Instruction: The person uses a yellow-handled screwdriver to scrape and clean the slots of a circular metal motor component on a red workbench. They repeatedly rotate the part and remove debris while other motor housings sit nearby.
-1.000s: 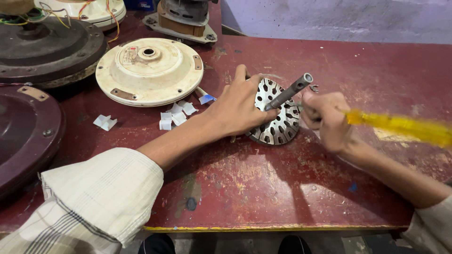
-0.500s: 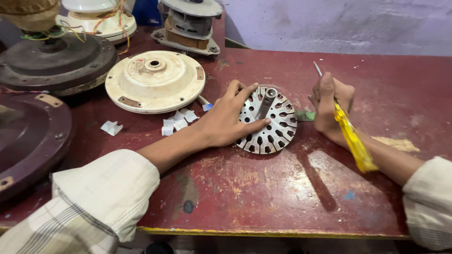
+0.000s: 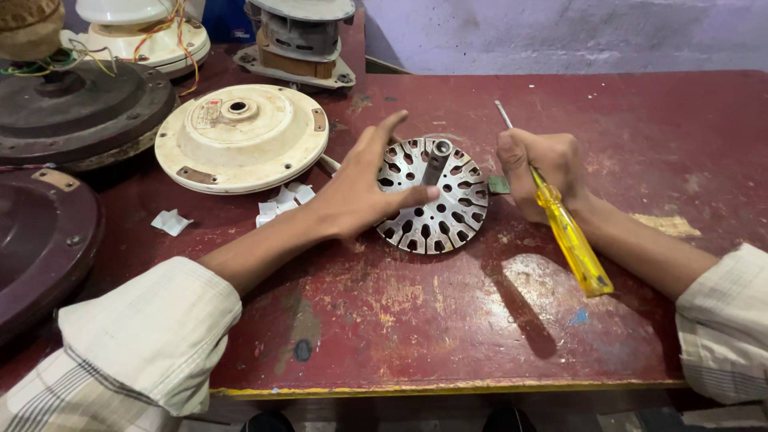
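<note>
- While your left hand spreads open over the slotted steel rotor, fingertips pressing its face near the centre shaft, keep that disc flat on the red table.
- Your right hand closes around the yellow-handled screwdriver; guide its tip steadily.
- Free room lies right and front; the cream fan cover crowds the left.

1. One slotted metal rotor disc, under the left grip.
2. One yellow-handled screwdriver, in the right grip.
3. One cream round fan cover, beyond the left grip.
4. Two dark round housings, left of it.
</note>
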